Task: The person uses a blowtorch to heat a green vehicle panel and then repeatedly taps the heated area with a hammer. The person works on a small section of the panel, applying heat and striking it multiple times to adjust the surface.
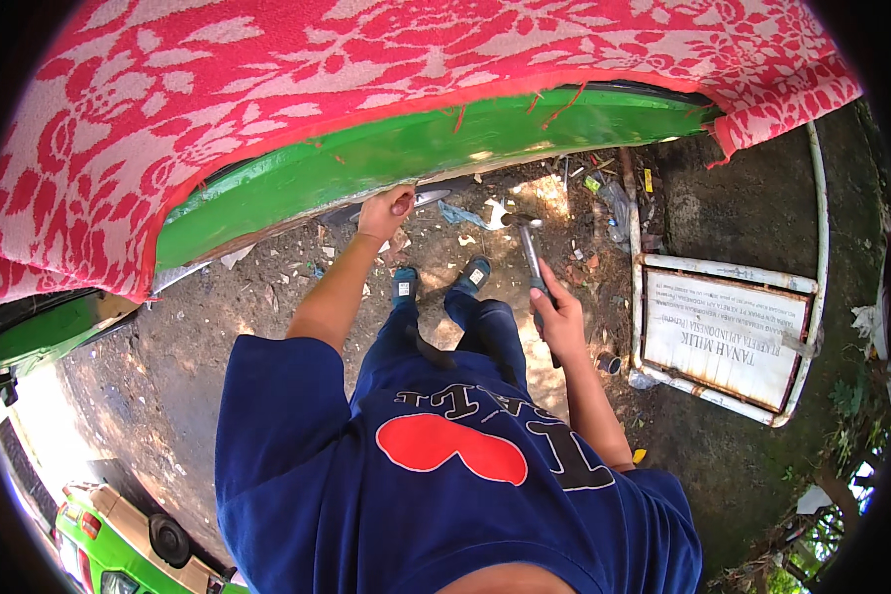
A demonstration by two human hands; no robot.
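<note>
My right hand [561, 315] is wrapped round the handle of a hammer [531, 252]. Its metal head points away from me, over the littered ground. My left hand [384, 212] reaches forward to the lower edge of a green vehicle panel [317, 183]. Its fingers are curled closed at that edge; what they hold, if anything, is hidden. A red and pink flower-patterned cloth [386, 49] covers the upper part of the vehicle, with loose threads hanging over the green paint.
Dirt ground [188, 366] with scattered scraps surrounds my feet. To the right, a white sign board [723, 332] in a rusty pipe frame lies low. A blue rag [460, 215] lies below the panel. Another green vehicle [104, 540] stands at the lower left.
</note>
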